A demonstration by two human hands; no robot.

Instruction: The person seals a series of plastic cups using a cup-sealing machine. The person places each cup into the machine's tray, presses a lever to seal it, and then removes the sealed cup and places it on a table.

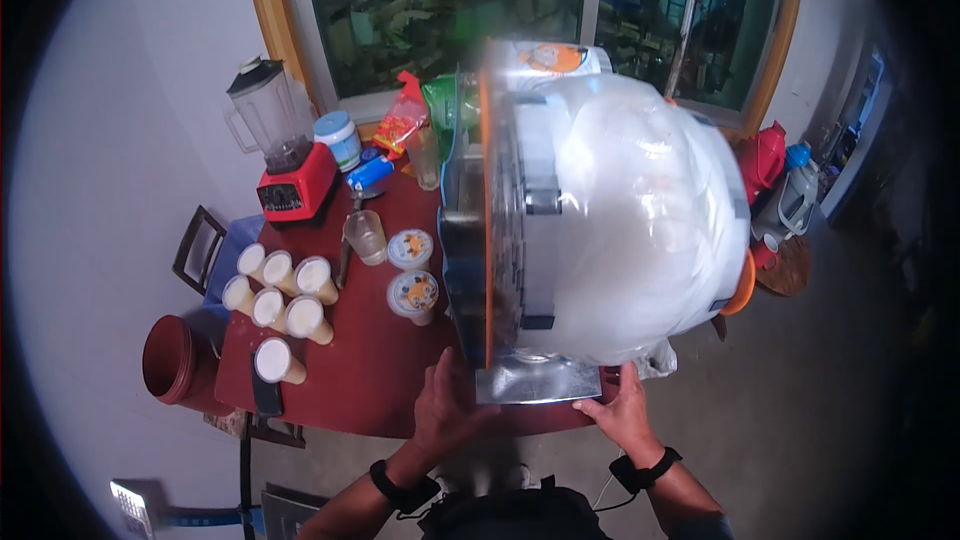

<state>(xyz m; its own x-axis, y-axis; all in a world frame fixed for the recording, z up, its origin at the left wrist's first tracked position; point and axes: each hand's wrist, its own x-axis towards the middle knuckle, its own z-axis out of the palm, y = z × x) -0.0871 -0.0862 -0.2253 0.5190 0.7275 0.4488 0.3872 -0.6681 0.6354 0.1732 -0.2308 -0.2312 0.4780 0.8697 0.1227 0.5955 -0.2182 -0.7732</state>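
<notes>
Before me on the table stands a bulky machine with a rounded white top (637, 217) that looks wrapped in clear plastic. A roll of film (551, 60) with an orange cartoon print sits at its far end. From its near side juts a shiny metal plate (538, 384). My left hand (448, 405) is beside the plate's left end, fingers spread, holding nothing. At the right end, my right hand (622, 409) has its thumb by the plate's front corner; its fingertips are partly hidden. Whether it grips the plate is unclear. Two covered cups (412, 294) with cartoon lids stand left of the machine.
Several filled plastic cups (305, 317) stand on the red table (367, 390), one beside a dark phone-like object (266, 394). Behind are a glass (365, 236), a red-based blender (296, 180) and a white jar (337, 141). Thermos flasks (791, 195) stand right, a brown bucket (166, 360) left.
</notes>
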